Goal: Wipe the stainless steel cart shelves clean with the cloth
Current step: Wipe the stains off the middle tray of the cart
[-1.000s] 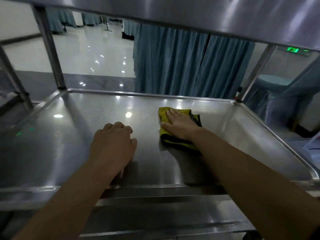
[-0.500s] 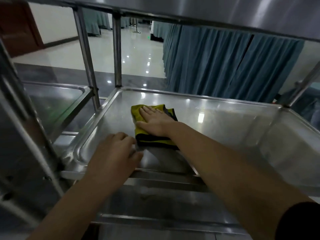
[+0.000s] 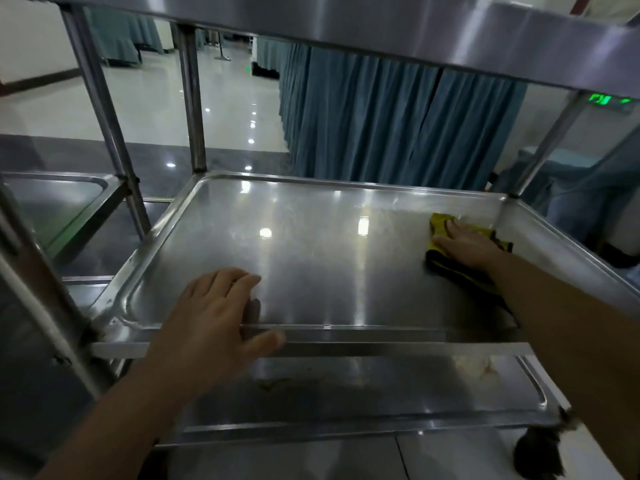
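In the lower left of the frame the left hand (image 3: 211,313) lies with loosely spread fingers on the front rim of the middle shelf (image 3: 311,254), holding nothing. At the middle right, near the far right corner of this shelf, the right hand (image 3: 465,245) presses the yellow cloth (image 3: 439,233) flat under straight fingers, so the step in hand seems to be the wiping of this shelf. The next move probably calls for even pressure into that corner; the stained lower shelf (image 3: 346,393) is not yet done.

Banquet hall: polished floor (image 3: 145,109), draped teal tablecloths (image 3: 381,123), steel cart (image 3: 346,271).
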The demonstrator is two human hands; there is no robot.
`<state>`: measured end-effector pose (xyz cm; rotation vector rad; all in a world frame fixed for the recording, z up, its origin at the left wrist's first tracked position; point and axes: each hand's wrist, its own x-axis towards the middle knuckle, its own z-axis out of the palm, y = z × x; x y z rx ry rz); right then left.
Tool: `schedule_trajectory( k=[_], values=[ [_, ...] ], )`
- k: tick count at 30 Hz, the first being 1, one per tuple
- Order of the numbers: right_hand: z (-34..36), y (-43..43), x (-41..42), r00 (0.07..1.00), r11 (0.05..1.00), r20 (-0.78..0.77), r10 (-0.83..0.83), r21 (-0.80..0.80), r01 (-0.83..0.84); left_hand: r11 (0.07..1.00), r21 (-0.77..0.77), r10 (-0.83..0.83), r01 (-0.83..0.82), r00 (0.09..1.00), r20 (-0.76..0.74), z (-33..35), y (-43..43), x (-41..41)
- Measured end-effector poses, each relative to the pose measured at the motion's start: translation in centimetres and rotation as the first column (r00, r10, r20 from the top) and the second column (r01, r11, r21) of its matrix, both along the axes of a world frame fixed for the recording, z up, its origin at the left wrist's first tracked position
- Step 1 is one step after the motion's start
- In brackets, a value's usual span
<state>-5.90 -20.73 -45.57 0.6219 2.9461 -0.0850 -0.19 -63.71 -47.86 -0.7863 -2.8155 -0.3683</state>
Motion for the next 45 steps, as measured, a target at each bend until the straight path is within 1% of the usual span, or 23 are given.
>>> schedule_trajectory(
  k=[2, 3, 5, 7, 10, 12, 15, 17, 19, 20, 22, 24, 28, 30, 33, 36, 38, 40, 42, 45],
  values=[
    [0.1, 0.3, 1.0, 0.999, 0.999, 0.013, -0.043, 0.015, 0.043, 0.997, 0.043, -0.068, 0.071, 0.995, -0.079, -0.4, -0.4, 0.0],
    [0.1, 0.0, 1.2, 0.999, 0.998, 0.014, -0.050, 0.024, 0.050, 0.992, 0.075, -0.099, 0.106, 0.991, -0.093, -0.5, -0.5, -0.1],
    [0.2, -1.7, 1.0, 0.999, 0.999, 0.010, -0.042, 0.033, 0.042, 0.978, 0.131, -0.147, 0.159, 0.984, -0.101, -0.6, -0.7, -0.3],
    [0.1, -4.4, 0.4, 1.000, 0.999, 0.007, 0.004, 0.042, -0.005, 0.966, 0.170, -0.179, 0.194, 0.979, -0.096, -0.7, -1.0, -0.3],
    [-0.1, -10.3, -1.2, 0.986, 0.984, -0.005, 0.168, 0.064, -0.167, 0.948, 0.223, -0.205, 0.228, 0.971, -0.120, -1.1, -1.4, -0.2],
    [-0.3, -15.1, -2.3, 0.951, 0.949, -0.006, 0.310, 0.055, -0.309, 0.940, 0.243, -0.199, 0.242, 0.962, -0.188, -1.3, -1.6, 0.0],
    [-0.5, -22.8, -2.6, 0.860, 0.860, -0.005, 0.510, 0.010, -0.510, 0.944, 0.261, -0.130, 0.203, 0.953, -0.273, -1.8, -1.8, 0.8],
    [-0.7, -26.6, -1.6, 0.775, 0.775, -0.032, 0.631, -0.010, -0.632, 0.956, 0.244, -0.078, 0.161, 0.945, -0.317, -2.3, -1.8, 1.5],
    [-1.0, -27.9, -0.2, 0.713, 0.711, -0.077, 0.697, -0.052, -0.701, 0.963, 0.241, -0.033, 0.123, 0.937, -0.349, -2.8, -1.6, 2.1],
    [-1.0, -27.8, 0.4, 0.701, 0.697, -0.108, 0.705, -0.078, -0.713, 0.961, 0.252, -0.013, 0.110, 0.934, -0.356, -3.1, -1.5, 2.4],
    [-0.8, -26.2, 1.3, 0.707, 0.699, -0.155, 0.690, -0.110, -0.706, 0.953, 0.286, 0.017, 0.097, 0.929, -0.369, -3.5, -1.2, 2.8],
    [-0.6, -23.3, 1.7, 0.762, 0.754, -0.149, 0.630, -0.116, -0.646, 0.946, 0.313, 0.044, 0.085, 0.923, -0.382, -3.7, -0.8, 3.1],
    [0.0, -14.3, 2.3, 0.921, 0.919, -0.101, 0.376, -0.087, -0.385, 0.941, 0.329, 0.060, 0.078, 0.918, -0.391, -3.8, -0.3, 3.2],
    [0.2, -9.3, 3.4, 0.973, 0.973, -0.055, 0.222, -0.044, -0.225, 0.941, 0.329, 0.059, 0.083, 0.915, -0.399, -3.9, -0.2, 3.3],
    [0.0, -3.1, 6.0, 1.000, 1.000, 0.027, 0.000, -0.012, 0.000, 0.932, 0.352, 0.064, 0.090, 0.913, -0.403, -4.0, -0.1, 3.5],
    [-0.4, -0.5, 7.9, 0.993, 0.992, 0.022, -0.117, -0.052, 0.118, 0.928, 0.365, 0.087, 0.076, 0.908, -0.411, -4.3, 0.1, 3.8],
    [-0.8, -1.1, 8.1, 0.988, 0.986, 0.001, -0.152, -0.064, 0.151, 0.923, 0.381, 0.105, 0.063, 0.909, -0.404, -4.6, 0.2, 3.9],
    [-1.0, -3.1, 7.6, 0.991, 0.989, 0.002, -0.137, -0.064, 0.137, 0.912, 0.406, 0.124, 0.055, 0.907, -0.403, -4.8, 0.3, 3.9],
    [-1.1, -6.5, 6.8, 0.999, 0.999, -0.001, -0.041, -0.036, 0.041, 0.904, 0.424, 0.147, 0.049, 0.897, -0.417, -4.7, 0.3, 4.0],
    [-0.9, -13.9, 5.5, 0.986, 0.985, -0.005, 0.165, -0.056, -0.165, 0.905, 0.423, 0.162, 0.040, 0.888, -0.430, -4.6, 0.1, 4.2]
  ],
)
